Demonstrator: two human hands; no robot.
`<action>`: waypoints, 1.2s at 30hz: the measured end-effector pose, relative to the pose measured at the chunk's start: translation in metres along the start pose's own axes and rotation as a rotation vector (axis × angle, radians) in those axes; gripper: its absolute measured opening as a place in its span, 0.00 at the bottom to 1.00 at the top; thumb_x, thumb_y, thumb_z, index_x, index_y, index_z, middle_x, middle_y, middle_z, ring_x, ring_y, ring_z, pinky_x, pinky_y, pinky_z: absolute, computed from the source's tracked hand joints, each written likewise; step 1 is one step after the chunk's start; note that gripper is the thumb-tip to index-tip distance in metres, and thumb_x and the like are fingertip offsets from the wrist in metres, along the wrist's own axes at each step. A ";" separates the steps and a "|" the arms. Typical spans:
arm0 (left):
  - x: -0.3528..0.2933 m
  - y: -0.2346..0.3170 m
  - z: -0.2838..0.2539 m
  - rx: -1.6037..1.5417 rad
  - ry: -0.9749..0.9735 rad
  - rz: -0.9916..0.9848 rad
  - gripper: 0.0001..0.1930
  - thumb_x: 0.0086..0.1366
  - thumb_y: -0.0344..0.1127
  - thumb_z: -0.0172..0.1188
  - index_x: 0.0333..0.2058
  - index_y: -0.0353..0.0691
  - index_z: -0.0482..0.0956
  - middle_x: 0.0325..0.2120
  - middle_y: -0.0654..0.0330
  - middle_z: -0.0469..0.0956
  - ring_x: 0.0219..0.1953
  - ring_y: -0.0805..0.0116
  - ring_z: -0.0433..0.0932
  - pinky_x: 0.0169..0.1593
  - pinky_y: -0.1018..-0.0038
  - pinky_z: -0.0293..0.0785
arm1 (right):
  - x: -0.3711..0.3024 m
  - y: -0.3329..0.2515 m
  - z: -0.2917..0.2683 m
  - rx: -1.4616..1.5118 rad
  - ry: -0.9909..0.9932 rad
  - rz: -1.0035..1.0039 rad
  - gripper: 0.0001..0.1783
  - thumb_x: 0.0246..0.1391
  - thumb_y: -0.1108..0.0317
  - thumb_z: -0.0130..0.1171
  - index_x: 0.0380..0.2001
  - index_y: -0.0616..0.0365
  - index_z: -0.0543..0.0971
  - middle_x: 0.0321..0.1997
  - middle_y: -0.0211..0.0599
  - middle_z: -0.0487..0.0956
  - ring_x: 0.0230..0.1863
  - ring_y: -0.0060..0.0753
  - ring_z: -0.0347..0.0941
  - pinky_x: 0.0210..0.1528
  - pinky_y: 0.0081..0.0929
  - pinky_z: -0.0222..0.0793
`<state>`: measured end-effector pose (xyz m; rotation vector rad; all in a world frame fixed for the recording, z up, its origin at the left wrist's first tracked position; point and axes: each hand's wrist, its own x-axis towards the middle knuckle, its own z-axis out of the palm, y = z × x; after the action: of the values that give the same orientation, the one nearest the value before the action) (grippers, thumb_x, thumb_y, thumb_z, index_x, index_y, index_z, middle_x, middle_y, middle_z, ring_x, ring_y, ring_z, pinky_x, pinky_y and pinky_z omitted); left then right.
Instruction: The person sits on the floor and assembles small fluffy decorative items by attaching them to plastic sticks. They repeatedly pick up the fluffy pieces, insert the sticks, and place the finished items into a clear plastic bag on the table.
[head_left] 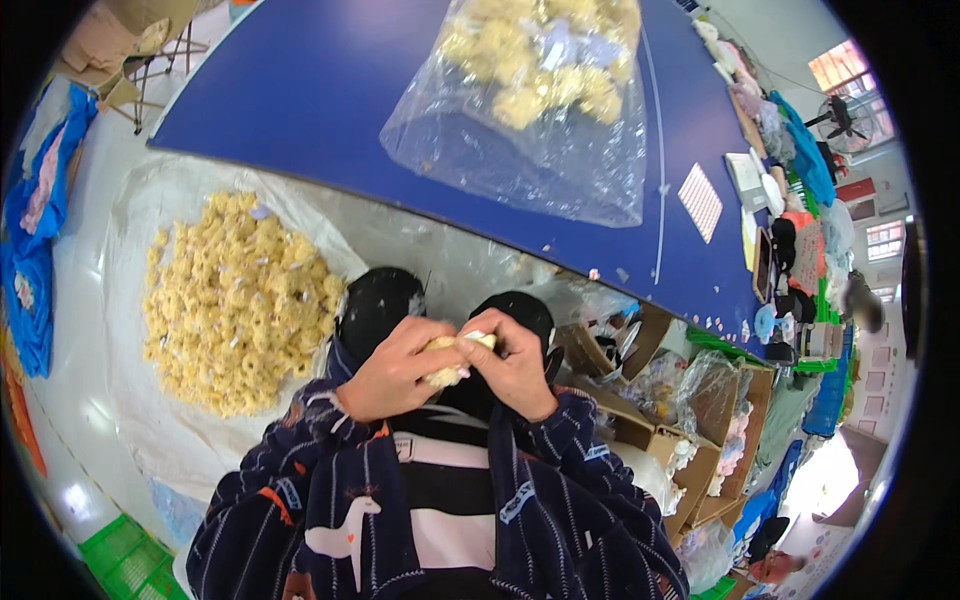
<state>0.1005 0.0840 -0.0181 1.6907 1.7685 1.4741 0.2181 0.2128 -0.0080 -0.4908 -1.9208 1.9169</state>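
Note:
Above my lap, both hands meet on one small yellow fuzzy plush piece. My left hand grips its left side, with the fingers curled over it. Closed on the right side, my right hand has its thumb and fingers pressed to the piece near a small whitish bit at the top. Much of the piece is hidden behind my fingers. A large heap of similar yellow fuzzy pieces lies on a white sheet to my left.
Ahead stands a blue table with a clear plastic bag of yellow and a few lilac pieces. A sticker sheet lies at its right. Cardboard boxes with plastic bags stand at my right. A green crate sits at lower left.

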 end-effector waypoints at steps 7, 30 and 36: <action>-0.031 -0.020 -0.090 0.434 0.181 -0.410 0.19 0.44 0.30 0.65 0.39 0.39 0.75 0.35 0.55 0.75 0.39 0.55 0.74 0.44 0.67 0.70 | 0.074 -0.042 -0.032 -0.666 0.192 -0.434 0.08 0.47 0.75 0.56 0.33 0.62 0.74 0.32 0.41 0.75 0.29 0.40 0.74 0.31 0.27 0.69; 0.026 -0.011 -0.032 -0.598 -0.084 -0.547 0.11 0.62 0.28 0.53 0.43 0.33 0.72 0.39 0.61 0.74 0.42 0.76 0.73 0.45 0.78 0.71 | 0.194 -0.032 -0.049 -1.328 0.329 -0.508 0.29 0.43 0.56 0.59 0.48 0.58 0.68 0.32 0.50 0.75 0.27 0.51 0.75 0.28 0.40 0.70; 0.022 -0.009 -0.027 -0.817 0.059 -0.566 0.17 0.64 0.28 0.50 0.51 0.35 0.65 0.46 0.58 0.71 0.44 0.71 0.73 0.46 0.75 0.71 | 0.160 -0.055 -0.031 -1.039 0.104 -0.140 0.24 0.45 0.54 0.58 0.39 0.62 0.72 0.33 0.51 0.78 0.31 0.53 0.75 0.28 0.38 0.70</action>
<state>0.0684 0.0926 -0.0038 0.6803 1.2254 1.6299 0.0965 0.3187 0.0501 -0.6687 -2.6647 0.6559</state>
